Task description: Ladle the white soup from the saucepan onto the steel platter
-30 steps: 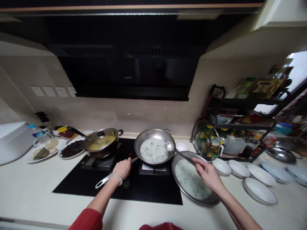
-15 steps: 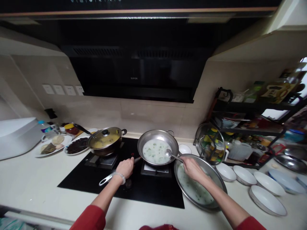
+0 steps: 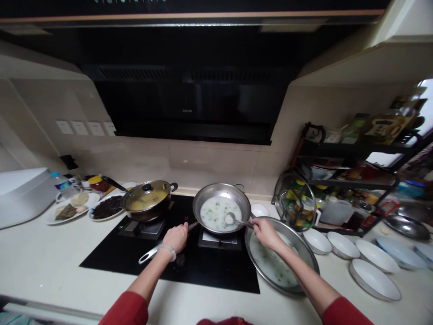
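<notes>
My left hand (image 3: 176, 238) is wrapped round the long handle of a steel wok (image 3: 202, 195) on the right burner. White soup (image 3: 216, 208) with green bits lies in the wok. In my right hand (image 3: 265, 232) is a metal ladle (image 3: 230, 219), its bowl over the soup near the wok's right side and holding some white liquid. Beneath my right forearm stands a wide metal basin (image 3: 313, 259) with more of the pale soup and greens in it.
A lidded pan (image 3: 147, 201) sits on the left burner, beside plates of food (image 3: 106, 207). Several white bowls (image 3: 375, 277) stand on the right counter. A glass lid (image 3: 294, 201) leans against a black rack (image 3: 352, 184) of bottles. The range hood (image 3: 187, 99) hangs above.
The ladle has moved left, further over the soup in the wok, and my right hand has shifted slightly with it. My left hand stays on the wok handle.
</notes>
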Motion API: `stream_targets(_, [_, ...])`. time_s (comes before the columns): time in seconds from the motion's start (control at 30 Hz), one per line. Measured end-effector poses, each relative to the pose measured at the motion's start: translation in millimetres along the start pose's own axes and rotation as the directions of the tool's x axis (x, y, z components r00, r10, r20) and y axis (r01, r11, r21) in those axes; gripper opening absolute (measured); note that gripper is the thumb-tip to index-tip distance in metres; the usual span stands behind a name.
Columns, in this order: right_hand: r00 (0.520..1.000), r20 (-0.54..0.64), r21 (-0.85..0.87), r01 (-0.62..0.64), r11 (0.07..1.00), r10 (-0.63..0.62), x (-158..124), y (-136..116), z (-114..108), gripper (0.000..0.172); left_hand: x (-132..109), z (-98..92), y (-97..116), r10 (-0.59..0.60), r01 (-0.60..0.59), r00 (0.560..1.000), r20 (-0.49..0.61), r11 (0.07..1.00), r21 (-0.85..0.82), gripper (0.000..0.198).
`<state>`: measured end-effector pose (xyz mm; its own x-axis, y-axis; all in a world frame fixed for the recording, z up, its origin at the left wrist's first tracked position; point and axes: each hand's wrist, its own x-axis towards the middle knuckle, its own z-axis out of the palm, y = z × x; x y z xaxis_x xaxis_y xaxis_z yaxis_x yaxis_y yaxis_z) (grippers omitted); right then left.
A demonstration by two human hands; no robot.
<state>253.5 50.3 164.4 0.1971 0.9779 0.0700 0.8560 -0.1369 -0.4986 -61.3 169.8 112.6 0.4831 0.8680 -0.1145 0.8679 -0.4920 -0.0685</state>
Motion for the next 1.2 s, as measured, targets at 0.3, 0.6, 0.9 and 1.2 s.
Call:
stream_targets(0.3, [1.0, 0.008, 0.16, -0.017, 0.987, 0.016, 1, -1, 20, 0.028, 0, 0.3, 0, -0.007, 0.006, 1.0, -0.007, 1.0, -0.014, 0.032])
stream_targets(0.6, [0.983, -0.011, 0.345, -0.169, 0.923, 0.184, 0, 5, 14, 0.032, -1, -1.0, 0, 0.009, -0.009, 1.0, -0.012, 1.0, 0.003, 0.035])
stream_targets(0.9, [0.992, -0.05, 0.182, -0.106, 0.978, 0.117, 0, 6, 5, 0.038, -1, -1.9, 0, -0.003, 0.003, 1.0, -0.007, 1.0, -0.007, 0.033])
stream_targets(1.2, [0.975, 0.0, 0.4, -0.202, 0.894, 0.221, -2, 11, 10, 0.034, -1, -1.9, 0, 0.005, -0.005, 1.0, -0.008, 1.0, 0.0, 0.034])
